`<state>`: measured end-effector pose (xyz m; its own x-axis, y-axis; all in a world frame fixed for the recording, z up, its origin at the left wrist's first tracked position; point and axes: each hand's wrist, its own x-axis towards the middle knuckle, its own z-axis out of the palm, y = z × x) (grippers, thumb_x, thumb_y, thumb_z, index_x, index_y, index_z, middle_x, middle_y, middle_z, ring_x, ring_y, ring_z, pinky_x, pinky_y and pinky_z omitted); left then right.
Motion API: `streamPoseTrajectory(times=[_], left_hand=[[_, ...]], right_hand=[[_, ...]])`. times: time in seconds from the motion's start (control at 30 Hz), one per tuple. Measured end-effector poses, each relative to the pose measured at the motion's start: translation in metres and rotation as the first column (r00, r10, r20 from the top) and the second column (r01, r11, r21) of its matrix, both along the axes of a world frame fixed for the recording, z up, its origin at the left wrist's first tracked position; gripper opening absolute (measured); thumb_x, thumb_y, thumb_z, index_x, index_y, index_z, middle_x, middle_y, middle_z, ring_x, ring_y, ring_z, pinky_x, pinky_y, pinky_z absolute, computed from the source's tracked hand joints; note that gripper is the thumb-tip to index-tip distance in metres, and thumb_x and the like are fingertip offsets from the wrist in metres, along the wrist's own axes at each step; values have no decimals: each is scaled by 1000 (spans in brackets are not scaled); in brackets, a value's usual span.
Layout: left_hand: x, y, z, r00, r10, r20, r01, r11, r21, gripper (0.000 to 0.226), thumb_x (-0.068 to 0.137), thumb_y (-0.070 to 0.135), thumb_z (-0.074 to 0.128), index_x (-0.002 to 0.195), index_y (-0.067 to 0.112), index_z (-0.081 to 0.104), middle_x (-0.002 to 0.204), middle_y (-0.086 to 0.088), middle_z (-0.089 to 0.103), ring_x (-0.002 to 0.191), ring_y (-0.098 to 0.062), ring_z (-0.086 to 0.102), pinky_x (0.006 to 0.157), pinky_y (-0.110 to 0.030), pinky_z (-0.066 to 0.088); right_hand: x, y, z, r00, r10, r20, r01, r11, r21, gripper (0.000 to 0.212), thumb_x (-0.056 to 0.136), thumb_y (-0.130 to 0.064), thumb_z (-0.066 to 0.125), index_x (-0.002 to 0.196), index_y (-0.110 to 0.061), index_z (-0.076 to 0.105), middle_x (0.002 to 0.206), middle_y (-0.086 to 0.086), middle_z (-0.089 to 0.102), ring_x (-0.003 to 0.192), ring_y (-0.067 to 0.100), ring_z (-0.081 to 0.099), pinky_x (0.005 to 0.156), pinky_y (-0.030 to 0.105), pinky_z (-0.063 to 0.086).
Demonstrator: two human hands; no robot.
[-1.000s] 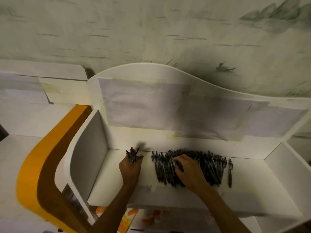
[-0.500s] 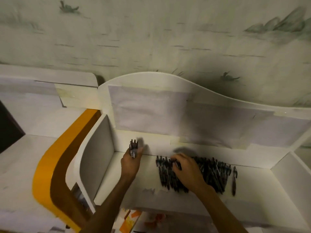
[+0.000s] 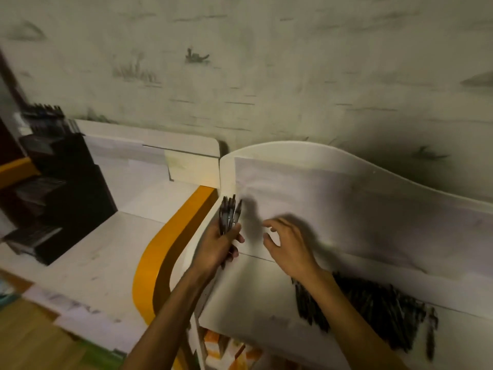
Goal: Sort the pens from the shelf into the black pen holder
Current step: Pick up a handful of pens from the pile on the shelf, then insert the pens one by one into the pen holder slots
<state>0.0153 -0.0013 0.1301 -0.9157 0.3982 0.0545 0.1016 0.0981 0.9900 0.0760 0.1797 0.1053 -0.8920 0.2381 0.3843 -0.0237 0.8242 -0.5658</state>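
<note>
Pens (image 3: 229, 214) stand as a small dark bundle in the left hand (image 3: 217, 245), whose fingers and thumb are curled round their lower halves so that the tips point upward, just in front of the white shelf's left side panel. Beside it, apart from the bundle, the right hand (image 3: 289, 245) hovers above the shelf board with its fingers loosely spread and slightly bent, holding nothing. Behind and below the right forearm, the pile of black pens (image 3: 373, 311) lies on the white shelf (image 3: 256, 295), spread toward the right, with one pen (image 3: 430, 335) lying just apart at the pile's right edge. At the far left, well apart from both hands, the black pen holder (image 3: 61, 182) stands on the white desk surface (image 3: 101, 252) in stepped tiers, with what look like dark pens showing in its top tier, though blur makes them hard to tell. An orange curved trim (image 3: 160, 252) runs between the desk surface and the shelf unit. Patterned pale wallpaper (image 3: 266, 62) covers the wall behind.
</note>
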Motion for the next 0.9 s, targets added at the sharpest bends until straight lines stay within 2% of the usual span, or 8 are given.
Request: streamPoseTrajectory(times=[0.13, 0.23, 0.37, 0.47, 0.53, 0.63, 0.77, 0.9], left_hand=[[-7, -51, 29, 989, 106, -101, -94, 989, 111, 17, 99, 31, 60, 114, 23, 59, 79, -9, 71, 46, -19, 55, 41, -28, 42], [-18, -100, 42, 975, 167, -144, -155, 984, 91, 14, 99, 35, 59, 111, 30, 61, 76, -2, 70, 51, -10, 56, 45, -22, 44], [-40, -178, 44, 974, 224, -35, -220, 972, 79, 13, 100, 28, 58, 111, 22, 58, 81, -5, 64, 57, -11, 51, 45, -23, 40], [-55, -240, 44, 979, 204, -1, -203, 974, 101, 19, 99, 18, 59, 117, 16, 56, 82, -7, 62, 53, -9, 49, 44, -23, 40], [-65, -281, 45, 975, 224, -13, -221, 969, 114, 20, 98, 16, 61, 116, 10, 57, 79, -6, 63, 51, -8, 51, 43, -23, 40], [-79, -342, 46, 963, 262, -59, -254, 961, 111, 22, 96, 22, 64, 117, 17, 59, 81, -5, 69, 53, -12, 58, 45, -24, 45], [-95, -416, 42, 972, 235, -25, -231, 966, 112, 30, 95, 27, 65, 123, 21, 57, 84, -7, 72, 56, -18, 60, 51, -29, 52], [-113, -467, 41, 971, 238, -11, -236, 970, 62, 26, 97, 28, 62, 121, 22, 56, 78, -5, 71, 51, -11, 55, 43, -23, 43]], right_hand=[[-20, -51, 33, 993, 87, -79, -83, 995, 46, 27, 93, -29, 56, 120, -30, 60, 116, -10, 62, 101, 9, 60, 88, 36, 55], [-38, -98, 57, 988, 126, -91, -121, 991, 64, 27, 95, -29, 58, 122, -31, 59, 121, -9, 60, 108, 12, 59, 94, 38, 53], [-61, -173, 81, 980, 163, -114, -153, 984, 97, 28, 96, -28, 58, 124, -31, 59, 125, -9, 58, 112, 13, 57, 99, 37, 48], [-77, -231, 91, 978, 166, -129, -146, 978, 152, 28, 96, -28, 58, 123, -30, 61, 125, -8, 60, 114, 12, 56, 99, 26, 34], [-88, -268, 95, 974, 194, -114, -172, 969, 179, 28, 97, -27, 56, 125, -27, 61, 124, -7, 60, 112, 13, 57, 98, 28, 39], [-105, -318, 95, 973, 214, -82, -189, 952, 241, 30, 98, -27, 54, 127, -24, 60, 126, -5, 60, 112, 14, 57, 99, 30, 40], [-127, -373, 91, 978, 199, -61, -176, 949, 262, 31, 98, -30, 55, 128, -24, 60, 128, -4, 60, 112, 15, 58, 99, 28, 41], [-146, -409, 85, 984, 172, -44, -156, 955, 251, 30, 97, -32, 57, 126, -25, 61, 127, -5, 61, 109, 14, 60, 98, 29, 45]])
